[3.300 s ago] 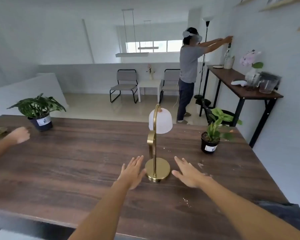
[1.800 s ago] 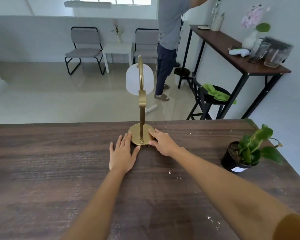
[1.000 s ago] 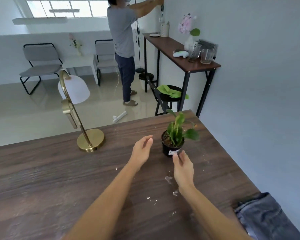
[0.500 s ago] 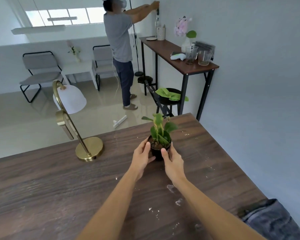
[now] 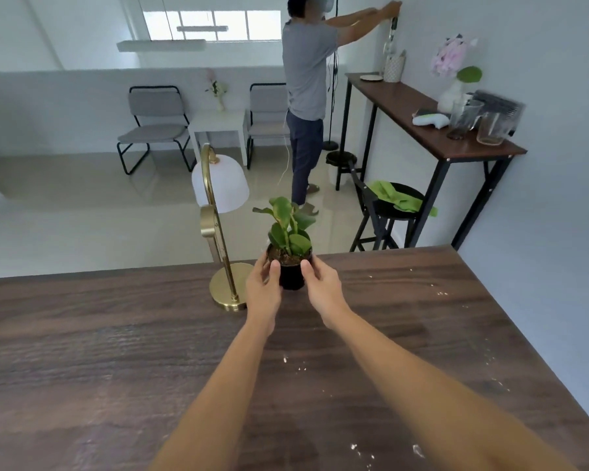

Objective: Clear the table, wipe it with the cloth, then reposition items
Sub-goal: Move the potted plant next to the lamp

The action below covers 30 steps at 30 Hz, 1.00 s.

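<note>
A small potted plant [image 5: 290, 243] in a black pot stands near the far edge of the dark wooden table [image 5: 116, 368]. My left hand [image 5: 263, 289] grips the pot's left side and my right hand [image 5: 323, 289] grips its right side. Just left of the pot stands a brass lamp [image 5: 218, 229] with a white shade, its round base beside my left hand. White crumbs [image 5: 436, 290] are scattered over the right part of the table. A green cloth [image 5: 400, 198] lies on a black stool beyond the table.
A tall side table [image 5: 422, 130] along the right wall carries jars, a vase of flowers and a white device. Another person [image 5: 306, 96] stands by it, reaching to the wall. Two grey chairs [image 5: 153, 124] and a small white table stand at the back.
Both hands have slid the potted plant left along the far edge until it stands right next to the lamp base. Before that I pushed the lamp to the far edge.
</note>
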### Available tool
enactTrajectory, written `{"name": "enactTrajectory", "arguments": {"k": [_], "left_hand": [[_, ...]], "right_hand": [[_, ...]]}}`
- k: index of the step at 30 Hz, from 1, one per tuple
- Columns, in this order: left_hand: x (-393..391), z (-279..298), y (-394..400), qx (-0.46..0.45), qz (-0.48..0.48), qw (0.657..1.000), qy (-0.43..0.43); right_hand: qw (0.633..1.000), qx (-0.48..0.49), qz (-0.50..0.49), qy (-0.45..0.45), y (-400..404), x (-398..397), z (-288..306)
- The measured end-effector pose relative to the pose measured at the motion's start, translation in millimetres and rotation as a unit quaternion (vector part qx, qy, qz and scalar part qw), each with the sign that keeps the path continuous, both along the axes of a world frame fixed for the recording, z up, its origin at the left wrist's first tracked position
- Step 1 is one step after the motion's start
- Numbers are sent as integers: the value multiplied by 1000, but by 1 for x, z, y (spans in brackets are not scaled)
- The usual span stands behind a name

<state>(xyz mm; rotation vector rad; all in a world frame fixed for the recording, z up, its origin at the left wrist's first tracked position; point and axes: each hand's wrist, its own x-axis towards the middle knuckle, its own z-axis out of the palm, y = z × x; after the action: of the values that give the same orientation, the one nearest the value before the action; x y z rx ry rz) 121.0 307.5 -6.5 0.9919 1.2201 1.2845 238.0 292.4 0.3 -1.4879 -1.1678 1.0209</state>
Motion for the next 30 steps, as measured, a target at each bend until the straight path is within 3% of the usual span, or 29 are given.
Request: {"name": "enactTrajectory", "arguments": {"k": [11,18,22,25,27,30], "left_hand": [[-19,-15,13,-28,-23,997,72],[-36,18,-68,-6,-57,978,200],[-76,12,-152,4,-58,952,300],[-110,-4,-227,-14,-13,924,381],[-130,-17,-279,-14,29,887,461],[-157,-38,-351,-24,68,811,580]], "right_hand": [[997,-50,54,-12,13,2,-15],[993,-41,78,-83,-87,52,25],[965,0,74,-251,-203,142,27],[938,-27,-20,-344,-296,214,20],[915,-74,-79,-389,-354,255,5],[855,-163,-48,-489,-421,281,-32]]}}
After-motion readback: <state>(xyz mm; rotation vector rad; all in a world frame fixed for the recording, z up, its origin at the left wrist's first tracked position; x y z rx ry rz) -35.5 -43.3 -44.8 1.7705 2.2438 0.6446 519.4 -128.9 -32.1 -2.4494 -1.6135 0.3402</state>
